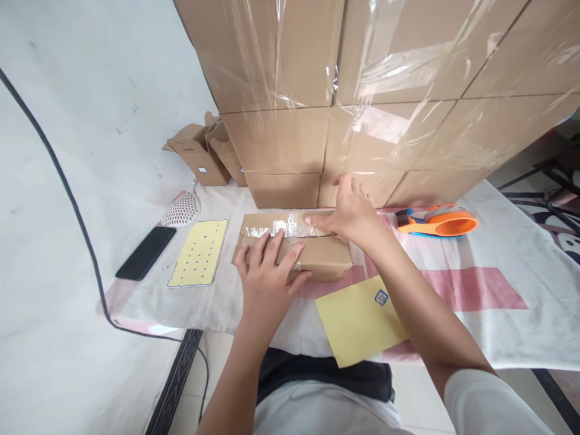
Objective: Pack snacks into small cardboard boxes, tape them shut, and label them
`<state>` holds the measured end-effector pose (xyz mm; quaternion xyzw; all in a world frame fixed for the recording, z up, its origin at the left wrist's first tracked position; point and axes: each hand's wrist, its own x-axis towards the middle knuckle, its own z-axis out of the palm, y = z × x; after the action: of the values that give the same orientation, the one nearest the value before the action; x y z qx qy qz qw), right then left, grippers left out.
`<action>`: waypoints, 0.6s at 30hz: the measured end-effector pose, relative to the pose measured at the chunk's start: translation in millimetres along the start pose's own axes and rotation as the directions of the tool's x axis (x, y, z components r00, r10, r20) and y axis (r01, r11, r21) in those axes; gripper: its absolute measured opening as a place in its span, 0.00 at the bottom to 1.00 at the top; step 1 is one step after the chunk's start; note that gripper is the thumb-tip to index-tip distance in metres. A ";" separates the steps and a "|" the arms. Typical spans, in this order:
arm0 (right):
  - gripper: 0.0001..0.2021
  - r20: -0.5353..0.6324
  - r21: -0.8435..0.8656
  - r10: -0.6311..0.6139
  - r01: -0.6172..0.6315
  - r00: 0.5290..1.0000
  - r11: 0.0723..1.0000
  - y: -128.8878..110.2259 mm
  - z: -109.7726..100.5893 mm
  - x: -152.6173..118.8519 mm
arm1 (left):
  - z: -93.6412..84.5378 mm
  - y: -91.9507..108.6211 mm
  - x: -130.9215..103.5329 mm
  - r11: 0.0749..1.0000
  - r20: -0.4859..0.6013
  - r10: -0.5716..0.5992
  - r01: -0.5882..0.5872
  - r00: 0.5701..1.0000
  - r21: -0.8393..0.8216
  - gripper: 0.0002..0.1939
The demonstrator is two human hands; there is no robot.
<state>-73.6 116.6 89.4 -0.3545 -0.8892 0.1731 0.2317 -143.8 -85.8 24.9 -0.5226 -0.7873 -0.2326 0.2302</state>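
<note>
In front of me on the cloth lies a small cardboard box [324,257], closed, with clear packing tape [263,223] running along its top seam. My left hand [267,269] rests on the near left part of the box, fingers spread over the top and tape. At the box's far right edge is my right hand [351,211]; its thumb touches the taped top while the other fingers are lifted apart. Neither hand grips anything. An orange and blue tape dispenser [437,222] lies to the right of the box.
A tall stack of cardboard boxes [281,142] under clear film stands behind. Two open cartons [203,157] sit back left. A black phone [145,252], a yellow dotted card [198,254] and a white perforated dome [180,208] lie left. A yellow sheet [360,323] overhangs the near edge.
</note>
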 end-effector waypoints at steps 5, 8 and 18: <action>0.20 -0.122 0.062 0.005 0.003 0.992 0.998 21.7 -16.2 1.5 | -11.6 10.4 1.9 1.000 0.104 -0.024 0.023 0.994 0.012 0.24; 0.13 -0.109 0.130 0.000 0.014 0.994 0.991 38.6 -36.3 -11.9 | -19.0 22.2 4.0 1.000 0.191 0.025 -0.024 0.981 -0.007 0.29; 0.09 0.278 0.206 0.007 -0.067 0.960 0.976 142.1 -58.1 -113.3 | -6.8 47.7 -8.2 0.975 -0.098 0.138 -0.153 0.985 -0.161 0.25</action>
<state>108.3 142.2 37.9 -0.3167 -0.8822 0.3195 0.1389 -95.8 -79.3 31.3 -0.5859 -0.7136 -0.3033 0.2355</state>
